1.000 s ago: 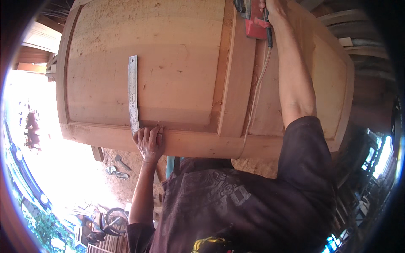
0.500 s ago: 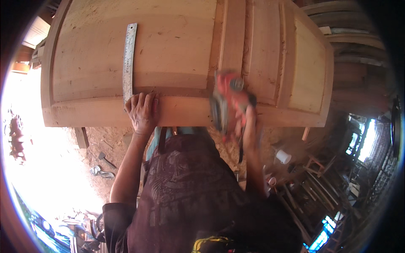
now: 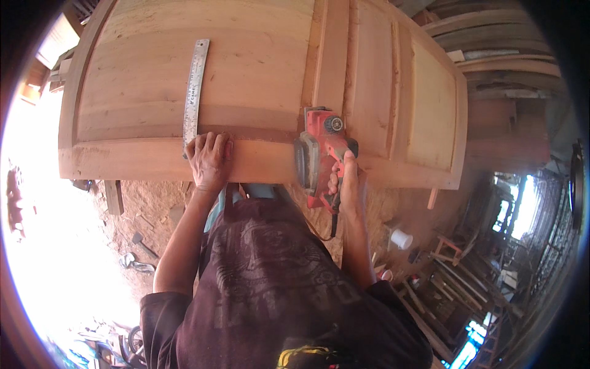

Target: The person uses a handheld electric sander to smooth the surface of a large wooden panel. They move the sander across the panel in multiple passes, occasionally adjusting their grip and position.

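Note:
A wooden panelled door (image 3: 258, 80) lies flat in front of me, its near edge close to my body. My left hand (image 3: 210, 161) rests palm down on the near rail, its slightly bent fingers over the wood. Its outer fingers meet the lower end of a metal ruler (image 3: 196, 92), which lies across the panel. My right hand (image 3: 349, 181) is wrapped round the rear handle of a red electric planer (image 3: 321, 132). The planer sits on the near rail by the middle stile, its black cord hanging below the handle. Its underside is hidden.
Support legs (image 3: 114, 197) show beneath the door's near edge. A hatchet-like tool (image 3: 144, 244) lies on the dirt floor at left. To the right are a white bucket (image 3: 401, 238) and scattered timber (image 3: 455, 283). Stacked boards (image 3: 491, 64) stand at far right.
The planer, blurred before, is now sharp and slightly farther left, with my right hand still round its handle. My left hand stays by the ruler's end. The whole view has shifted a little.

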Demonstrator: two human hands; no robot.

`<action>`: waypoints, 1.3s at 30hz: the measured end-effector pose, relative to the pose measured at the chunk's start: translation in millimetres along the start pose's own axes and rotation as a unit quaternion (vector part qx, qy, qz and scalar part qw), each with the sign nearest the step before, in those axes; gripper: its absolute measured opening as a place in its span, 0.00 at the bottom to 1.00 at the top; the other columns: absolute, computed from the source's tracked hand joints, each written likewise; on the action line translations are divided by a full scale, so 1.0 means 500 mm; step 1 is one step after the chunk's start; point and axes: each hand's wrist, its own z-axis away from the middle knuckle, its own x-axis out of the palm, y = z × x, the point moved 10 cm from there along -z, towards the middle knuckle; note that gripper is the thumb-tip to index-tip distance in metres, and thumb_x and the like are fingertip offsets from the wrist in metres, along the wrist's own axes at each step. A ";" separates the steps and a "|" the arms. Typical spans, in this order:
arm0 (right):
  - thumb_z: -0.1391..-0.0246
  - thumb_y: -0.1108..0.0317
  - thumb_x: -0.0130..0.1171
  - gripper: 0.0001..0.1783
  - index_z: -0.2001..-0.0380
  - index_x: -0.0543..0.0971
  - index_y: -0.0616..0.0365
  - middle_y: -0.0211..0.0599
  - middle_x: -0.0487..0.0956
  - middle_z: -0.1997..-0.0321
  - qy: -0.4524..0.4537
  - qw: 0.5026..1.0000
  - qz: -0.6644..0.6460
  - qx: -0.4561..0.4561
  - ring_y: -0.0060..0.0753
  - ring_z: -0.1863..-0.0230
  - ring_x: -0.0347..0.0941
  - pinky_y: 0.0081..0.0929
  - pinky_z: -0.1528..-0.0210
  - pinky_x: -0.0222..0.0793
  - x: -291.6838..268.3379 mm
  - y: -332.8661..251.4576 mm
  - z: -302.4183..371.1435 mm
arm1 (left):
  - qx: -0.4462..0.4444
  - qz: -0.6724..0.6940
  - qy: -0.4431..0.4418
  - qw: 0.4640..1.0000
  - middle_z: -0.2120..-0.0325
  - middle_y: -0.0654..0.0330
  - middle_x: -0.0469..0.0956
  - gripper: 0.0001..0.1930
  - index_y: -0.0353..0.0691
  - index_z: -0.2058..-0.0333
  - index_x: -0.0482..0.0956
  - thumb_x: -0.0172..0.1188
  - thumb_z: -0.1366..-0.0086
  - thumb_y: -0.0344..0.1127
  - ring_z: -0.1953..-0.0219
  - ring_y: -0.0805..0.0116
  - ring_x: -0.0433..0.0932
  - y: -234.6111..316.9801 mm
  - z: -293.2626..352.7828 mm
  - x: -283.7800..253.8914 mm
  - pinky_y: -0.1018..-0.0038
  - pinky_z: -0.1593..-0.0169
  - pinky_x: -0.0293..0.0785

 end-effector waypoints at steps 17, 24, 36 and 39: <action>0.30 0.36 0.54 0.31 0.68 0.75 0.56 0.26 0.67 0.84 -0.020 1.000 -0.017 -0.014 0.22 0.86 0.62 0.26 0.81 0.58 0.075 -0.170 -0.225 | -0.025 -0.019 0.000 0.999 0.66 0.61 0.79 0.07 0.47 0.59 0.83 0.69 0.33 0.38 0.56 0.56 0.78 -0.002 -0.002 0.000 0.57 0.43 0.66; 0.29 0.36 0.51 0.31 0.65 0.80 0.55 0.23 0.67 0.83 -0.044 0.999 -0.016 -0.012 0.20 0.85 0.62 0.26 0.80 0.58 0.121 -0.271 -0.400 | -0.035 -0.024 -0.025 0.999 0.64 0.60 0.80 0.08 0.48 0.58 0.84 0.70 0.36 0.38 0.54 0.54 0.78 -0.011 0.006 0.011 0.56 0.43 0.66; 0.24 0.35 0.42 0.33 0.53 0.87 0.48 0.15 0.70 0.74 -0.128 0.987 0.025 -0.091 0.14 0.83 0.60 0.22 0.80 0.62 0.255 -0.516 -0.815 | -0.065 -0.049 -0.055 0.995 0.64 0.62 0.79 0.12 0.50 0.57 0.84 0.71 0.40 0.38 0.53 0.53 0.78 -0.008 0.017 0.036 0.54 0.42 0.67; 0.26 0.32 0.41 0.36 0.49 0.85 0.51 0.25 0.83 0.65 -0.093 0.986 0.039 -0.135 0.23 0.68 0.78 0.30 0.64 0.77 0.262 -0.592 -0.902 | -0.077 -0.035 -0.111 0.990 0.57 0.60 0.79 0.16 0.51 0.56 0.83 0.72 0.43 0.41 0.47 0.51 0.75 -0.037 0.054 0.064 0.52 0.41 0.67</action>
